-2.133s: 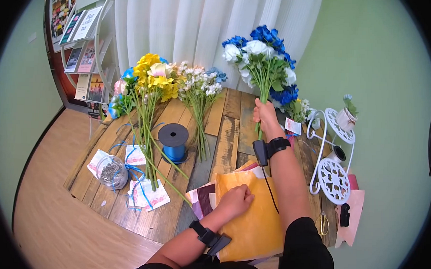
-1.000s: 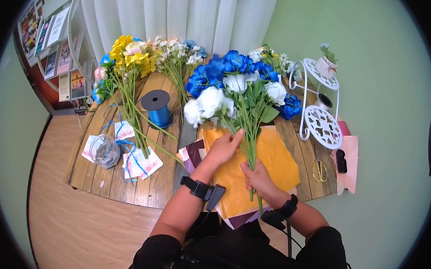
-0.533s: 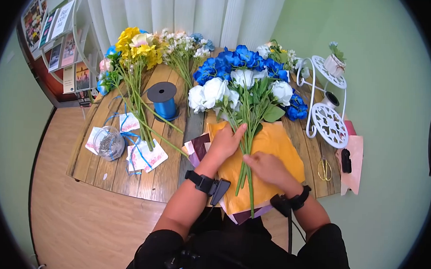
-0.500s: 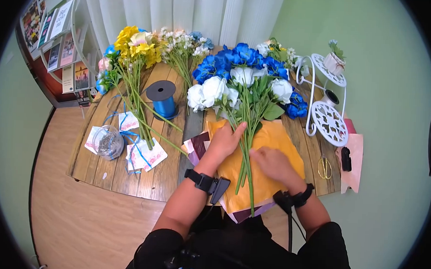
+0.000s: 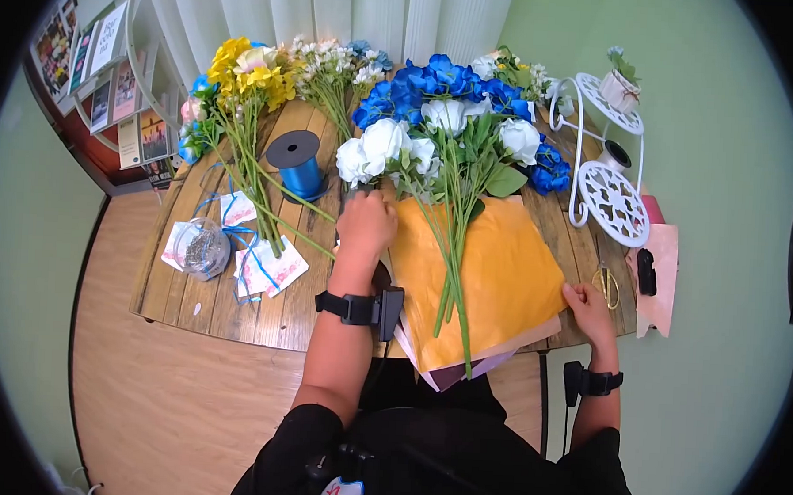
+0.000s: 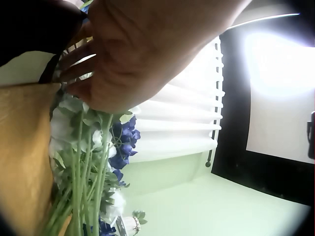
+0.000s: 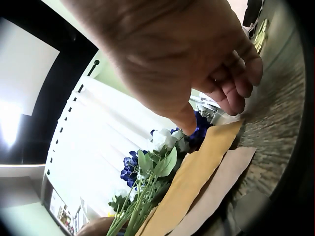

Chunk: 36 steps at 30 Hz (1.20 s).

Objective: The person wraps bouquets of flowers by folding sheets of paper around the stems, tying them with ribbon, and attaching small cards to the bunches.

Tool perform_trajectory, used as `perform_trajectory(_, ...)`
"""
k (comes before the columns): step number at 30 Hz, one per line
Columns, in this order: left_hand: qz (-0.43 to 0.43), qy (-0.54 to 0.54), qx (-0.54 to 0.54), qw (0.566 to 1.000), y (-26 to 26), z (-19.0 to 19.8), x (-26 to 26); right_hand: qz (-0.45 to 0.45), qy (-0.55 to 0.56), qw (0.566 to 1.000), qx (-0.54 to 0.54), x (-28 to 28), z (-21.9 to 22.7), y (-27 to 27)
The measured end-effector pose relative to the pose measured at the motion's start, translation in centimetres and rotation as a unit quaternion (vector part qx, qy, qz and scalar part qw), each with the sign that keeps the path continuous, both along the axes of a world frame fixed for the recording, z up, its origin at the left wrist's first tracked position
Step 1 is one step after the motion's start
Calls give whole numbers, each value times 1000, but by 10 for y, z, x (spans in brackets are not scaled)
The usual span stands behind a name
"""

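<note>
A bouquet of blue and white flowers (image 5: 446, 117) lies with its green stems (image 5: 454, 250) across a stack of wrapping paper, an orange sheet (image 5: 510, 270) on top. My left hand (image 5: 366, 224) is at the stack's upper left corner, left of the stems. In the left wrist view its fingers (image 6: 78, 61) reach down at the sheet's edge; I cannot tell whether they pinch it. At the right corner of the orange sheet is my right hand (image 5: 591, 311). The right wrist view shows its thumb (image 7: 186, 120) and fingers apart, right by the paper's corner.
A spool of blue ribbon (image 5: 296, 165), yellow flowers (image 5: 249, 73), a jar of pins (image 5: 203, 250) and printed cards (image 5: 272, 267) lie to the left. On the right are a white metal stand (image 5: 613, 202), gold scissors (image 5: 605, 288) and pink paper (image 5: 660, 294).
The bouquet came down from upright in my right hand onto the orange paper. Both hands then left the stems: the left moved to the upper left corner, the right to the right corner.
</note>
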<state>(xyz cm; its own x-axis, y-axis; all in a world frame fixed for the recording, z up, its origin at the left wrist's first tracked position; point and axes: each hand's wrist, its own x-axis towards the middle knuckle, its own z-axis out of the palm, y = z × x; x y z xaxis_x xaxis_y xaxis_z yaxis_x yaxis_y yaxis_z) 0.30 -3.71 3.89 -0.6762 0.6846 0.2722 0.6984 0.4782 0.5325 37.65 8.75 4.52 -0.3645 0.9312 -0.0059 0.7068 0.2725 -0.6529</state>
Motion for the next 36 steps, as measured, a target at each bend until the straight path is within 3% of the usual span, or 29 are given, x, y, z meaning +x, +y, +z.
perform_trajectory(4, -19, -65, -58, 996, 3, 2, -1, 36, 93, 994, -49, 1, -11, 4)
perform_trajectory(6, -1, -29, -29, 999, 6, 2, 1, 49, 124, 989, -57, -3, -14, 5)
perform_trajectory(8, -3, -49, 9, 999, 10, 0, 1, 50, 225, 970, -80, -9, -16, 5)
perform_trajectory(9, -3, -72, 48, 996, 12, -1, 2, 48, 228, 969, -81, -11, -12, 4)
perform_trajectory(12, -18, -90, 27, 995, 8, 11, 10, 8, 241, 959, -150, -20, 4, -4)
perform_trajectory(16, -30, -64, -5, 998, 1, 10, 12, 48, 290, 935, -201, -31, 7, -14)
perform_trajectory(18, -10, -58, 66, 996, -2, 1, 7, 59, 303, 929, -204, -42, 9, -18)
perform_trajectory(20, -7, -77, 91, 993, -11, 7, 8, 59, 420, 889, -172, -57, 10, -20)
perform_trajectory(21, -3, -97, 117, 988, -16, 10, 9, 58, 421, 888, -173, -63, 12, -20)
perform_trajectory(24, 10, -121, 93, 988, -29, 18, 12, 89, 411, 893, -158, -76, 17, -14)
perform_trajectory(26, 3, -150, 106, 983, -34, 12, 13, 97, 302, 947, -40, -80, 10, -8)
perform_trajectory(27, -4, -180, 119, 977, -35, 8, 14, 93, 302, 948, -39, -77, 10, -6)
perform_trajectory(29, -17, -235, 128, 963, -37, -8, 12, 20, 99, 988, 115, -69, 12, -3)
perform_trajectory(33, -48, -346, 139, 927, -42, -18, 13, 7, 11, 999, 53, -43, 0, 11)
perform_trajectory(36, -123, -288, 135, 940, -37, -34, 6, 35, 28, 997, 67, -34, -12, 15)
